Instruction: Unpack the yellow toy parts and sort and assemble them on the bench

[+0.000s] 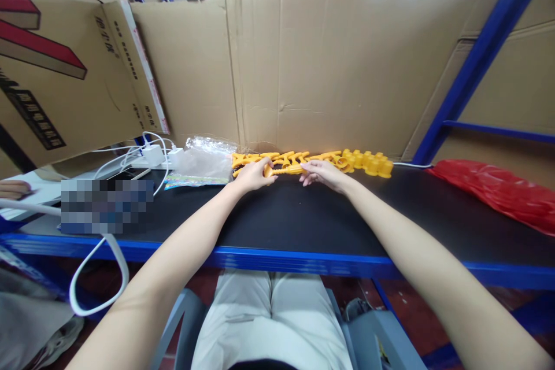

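A row of yellow plastic parts (329,159) lies along the back of the black tabletop (303,214), against a cardboard wall. Both my arms reach forward to it. My left hand (255,176) is closed round the left end of a long yellow plastic piece (289,169). My right hand (323,173) rests on the right end of the same piece, fingers curled down over it. Chunky yellow pieces (372,164) end the row at the right.
A clear plastic bag (203,161) lies left of the yellow parts, with white chargers and cables (151,156) beyond it. A red plastic bag (498,191) lies at the right. Another person's hand (13,188) shows at the far left. Blue shelf posts (477,63) frame the bench.
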A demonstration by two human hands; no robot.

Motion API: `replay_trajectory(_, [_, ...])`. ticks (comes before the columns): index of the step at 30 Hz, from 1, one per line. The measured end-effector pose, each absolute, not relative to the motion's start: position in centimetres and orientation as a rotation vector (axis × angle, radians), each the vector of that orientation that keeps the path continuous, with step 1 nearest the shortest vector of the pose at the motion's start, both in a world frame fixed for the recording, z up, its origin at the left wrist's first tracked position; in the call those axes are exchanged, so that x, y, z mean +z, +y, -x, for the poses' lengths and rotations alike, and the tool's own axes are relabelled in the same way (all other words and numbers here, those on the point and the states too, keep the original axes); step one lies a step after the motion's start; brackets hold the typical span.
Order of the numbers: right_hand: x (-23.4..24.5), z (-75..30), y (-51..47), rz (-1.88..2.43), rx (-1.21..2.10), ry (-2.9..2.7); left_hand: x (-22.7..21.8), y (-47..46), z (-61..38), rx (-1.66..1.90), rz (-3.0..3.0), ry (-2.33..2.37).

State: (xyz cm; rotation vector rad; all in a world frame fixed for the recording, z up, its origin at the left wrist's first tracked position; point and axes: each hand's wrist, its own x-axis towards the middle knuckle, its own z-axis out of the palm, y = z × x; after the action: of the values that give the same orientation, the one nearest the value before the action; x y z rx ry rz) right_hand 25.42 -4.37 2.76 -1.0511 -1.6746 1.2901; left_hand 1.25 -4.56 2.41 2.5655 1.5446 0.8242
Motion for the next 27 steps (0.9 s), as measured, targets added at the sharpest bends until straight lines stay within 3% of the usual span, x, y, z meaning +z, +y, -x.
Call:
replay_trajectory(5, [3.5, -25.3, -4.6, 0.947, 1.372, -1.371, 2.3, -4.7, -1.4, 0.969, -2.559, 1.363])
replay_trajectory(9, [3.7, -26.9, -3.2, 0.921, 1.224, -1.162, 2.1, -4.7, -1.4, 0.99, -2.551, 1.323])
replay_trajectory(15, [2.0, -29.7, -0.3, 1.039, 0.606, -1.153, 1.7, -4.2, -1.2, 0.901, -2.604, 1.281])
replay_trajectory(23, [0.4, -29.6, -0.7, 1.458, -0.352, -1.755, 1.5, -3.9, -1.4, 0.859, -2.609, 1.296])
replay_trajectory(27, [-0.1, -28.9, -0.9, 1.584, -0.581, -1.955, 1.5, -3.8, -1.4, 0.835, -2.606, 1.297])
